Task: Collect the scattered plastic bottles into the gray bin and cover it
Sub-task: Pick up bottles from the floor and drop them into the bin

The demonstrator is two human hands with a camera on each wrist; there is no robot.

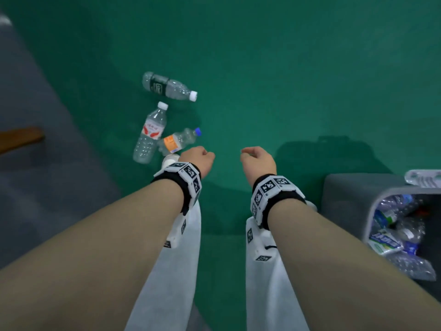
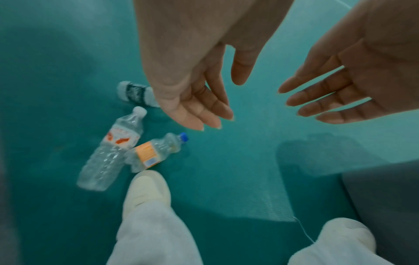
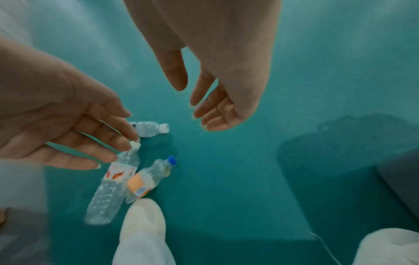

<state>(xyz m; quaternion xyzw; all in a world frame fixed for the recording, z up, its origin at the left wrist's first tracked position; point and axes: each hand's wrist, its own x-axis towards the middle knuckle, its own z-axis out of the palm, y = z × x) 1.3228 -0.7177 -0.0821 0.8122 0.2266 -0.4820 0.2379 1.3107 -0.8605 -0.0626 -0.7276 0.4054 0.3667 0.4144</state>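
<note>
Green floor (image 1: pixel 286 80), matte, fills the scene; a gray strip of flooring (image 1: pixel 35 163) borders it at the left.

Gray bin (image 1: pixel 353 201): at the right edge of the head view, uncovered, packed with crushed clear plastic bottles (image 1: pixel 401 232). A further pale item (image 1: pixel 422 177) lies at its far rim, too cut off to identify.

Person: two bare forearms with marker-tagged wrist bands, light trousers (image 1: pixel 181 271), pale shoes (image 2: pixel 147 188).

Left hand (image 1: pixel 198 158): over the floor, near the bottles, grip released, fingers loosely extended, holding nothing.

Right hand (image 1: pixel 257 161): beside the left, apart from it, grip released, fingers loosely extended, holding nothing.

Bottles on the floor, three, all lying on their sides, left of the hands and well apart from the bin:
- Red-labelled bottle (image 1: pixel 149 134), white cap, longest of the three.
- Dark-labelled bottle (image 1: pixel 167 88), white cap, farthest away, just beyond the red-labelled one's cap.
- Orange-labelled bottle (image 1: pixel 179 142), blue cap, smallest, its base against the red-labelled bottle and just beside the left shoe's toe.
</note>
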